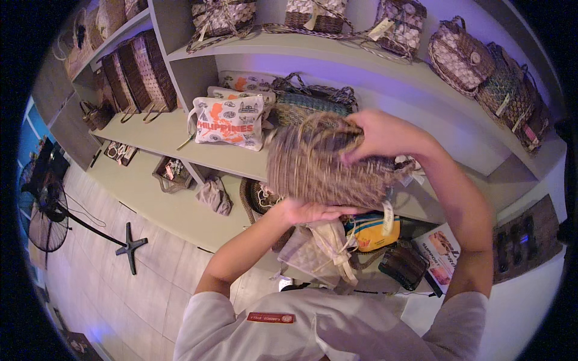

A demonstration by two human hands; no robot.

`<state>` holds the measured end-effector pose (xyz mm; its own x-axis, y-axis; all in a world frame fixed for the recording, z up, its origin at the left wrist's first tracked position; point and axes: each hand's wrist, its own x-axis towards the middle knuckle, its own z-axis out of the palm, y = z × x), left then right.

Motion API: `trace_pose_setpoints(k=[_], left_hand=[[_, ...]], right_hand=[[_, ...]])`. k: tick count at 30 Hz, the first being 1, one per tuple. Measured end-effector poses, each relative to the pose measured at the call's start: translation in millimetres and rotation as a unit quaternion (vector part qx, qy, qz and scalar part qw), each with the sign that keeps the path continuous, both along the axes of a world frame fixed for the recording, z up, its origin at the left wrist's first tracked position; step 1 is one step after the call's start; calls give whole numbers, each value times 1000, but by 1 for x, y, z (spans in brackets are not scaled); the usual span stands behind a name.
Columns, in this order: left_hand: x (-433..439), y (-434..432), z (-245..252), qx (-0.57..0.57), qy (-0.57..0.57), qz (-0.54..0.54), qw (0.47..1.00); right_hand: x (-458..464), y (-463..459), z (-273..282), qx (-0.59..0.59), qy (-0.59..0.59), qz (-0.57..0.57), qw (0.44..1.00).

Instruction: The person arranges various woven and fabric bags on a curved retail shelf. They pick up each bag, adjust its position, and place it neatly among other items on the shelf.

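A brown woven-fibre bag [316,167], blurred by motion, is held up in front of the shelves. At its upper right rim, my right hand [381,135] grips it with fingers over the edge. Underneath, my left hand [309,212] supports it palm up, fingers stretched along the bottom. A paper tag [387,218] dangles from the bag's right side. Behind it on the middle shelf stand a white printed zip pouch [228,122], with similar pouches at its back, and a teal and brown woven bag [311,106].
Woven bags [397,31] line the upper shelf [316,45]. Below my hands are a pale drawstring pouch [332,248], a yellow and blue pouch [372,232], a dark woven pouch [403,265] and a printed sign [438,257]. A small basket [172,173] and a pedestal fan [45,198] stand at left.
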<state>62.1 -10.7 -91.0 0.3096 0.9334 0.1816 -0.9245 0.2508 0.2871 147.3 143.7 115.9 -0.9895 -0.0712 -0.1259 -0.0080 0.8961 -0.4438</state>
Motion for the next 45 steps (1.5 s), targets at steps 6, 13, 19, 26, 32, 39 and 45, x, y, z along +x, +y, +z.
trace_pose_setpoints(k=[6,13,19,26,32,39,45], left_hand=[[-21,-58,-15,-161,335,188,909],[-53,-68,43,-17,779,592,207],[-102,-27,92,202,840,496,-82],[-150,7,82,184,871,453,45],[-155,31,72,93,873,458,138],[-164,36,61,84,868,476,118],[-164,30,64,77,879,449,142]], right_hand=[[-71,32,-63,30,103,-103,989],[-94,23,-91,82,75,-95,989],[-86,13,-81,131,100,-93,982],[-94,35,-96,107,101,-68,987],[-88,73,-75,-257,22,-38,966],[-32,5,-94,267,345,52,898],[-69,27,-74,79,491,-31,867]])
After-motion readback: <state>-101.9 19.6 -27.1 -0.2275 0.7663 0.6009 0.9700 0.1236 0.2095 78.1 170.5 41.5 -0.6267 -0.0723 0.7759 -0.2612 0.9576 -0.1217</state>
